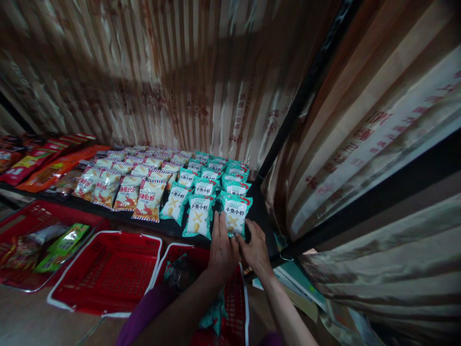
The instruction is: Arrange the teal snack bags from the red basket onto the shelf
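A teal-and-white snack bag (235,211) stands at the front right end of the shelf, its printed face toward me. My left hand (222,250) presses along its left edge with the fingers pointing up. On the opposite edge, my right hand (257,246) curls its fingers around the side, thumb near the bottom front. The bag is gripped between both hands. Beside my left hand stands another teal snack bag (199,217) of the same kind, with more in rows behind. Parts of the fingers on the far sides of the bag are hidden.
White-and-orange snack bags (148,199) fill the shelf's middle, with orange and red packets (61,166) at the left. Below are a red basket (108,269), another holding green packets (65,245), and one with teal bags (216,312). A black post (288,125) rises at right.
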Demonstrator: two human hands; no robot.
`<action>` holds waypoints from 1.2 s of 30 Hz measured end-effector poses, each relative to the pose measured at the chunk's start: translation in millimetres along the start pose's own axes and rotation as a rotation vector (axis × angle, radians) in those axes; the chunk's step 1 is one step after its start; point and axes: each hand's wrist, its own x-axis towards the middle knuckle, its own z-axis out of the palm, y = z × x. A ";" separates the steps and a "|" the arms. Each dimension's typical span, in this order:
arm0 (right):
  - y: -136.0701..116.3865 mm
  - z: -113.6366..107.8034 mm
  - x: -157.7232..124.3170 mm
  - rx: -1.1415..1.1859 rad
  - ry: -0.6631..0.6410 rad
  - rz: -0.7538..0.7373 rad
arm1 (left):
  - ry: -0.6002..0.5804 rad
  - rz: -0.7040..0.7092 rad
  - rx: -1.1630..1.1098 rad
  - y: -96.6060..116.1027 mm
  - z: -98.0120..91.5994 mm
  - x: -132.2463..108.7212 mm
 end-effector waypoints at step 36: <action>-38.5 21.9 59.3 0.408 -0.018 0.336 | 0.092 0.102 0.250 -16.4 14.4 16.9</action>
